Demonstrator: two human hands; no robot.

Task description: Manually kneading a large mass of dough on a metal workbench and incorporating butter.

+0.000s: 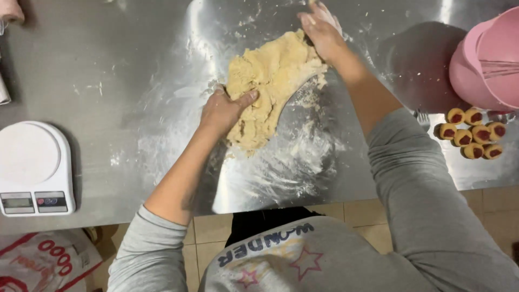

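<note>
Pale yellow dough mass (270,86) lies on the floured steel worktop (108,65), roughly centre of the view. Its long axis runs diagonally, from the near-left end by the person's body up to the far-right end.

Left hand (224,111) sits on the near-left flank of the dough, palm down, thumb stretched across the top and pressing into it; the remaining fingers curl over the left edge, loosely closed against the mass rather than pinching it. Right hand (323,32) is at the far-right tip, fingers bent and dusted with flour, bearing on the upper edge. The dough thus lies between the two hands, along the line joining them; the left is nearer the bulk.

Whether the right fingers hold a scrap of dough or only press: cannot tell, fingertips are partly cut off by the top edge.

Around: white kitchen scale (35,167) at left, jam-filled cookies (471,135) at right, pink bowl (486,65) with a whisk, cut off at the frame edge.
</note>
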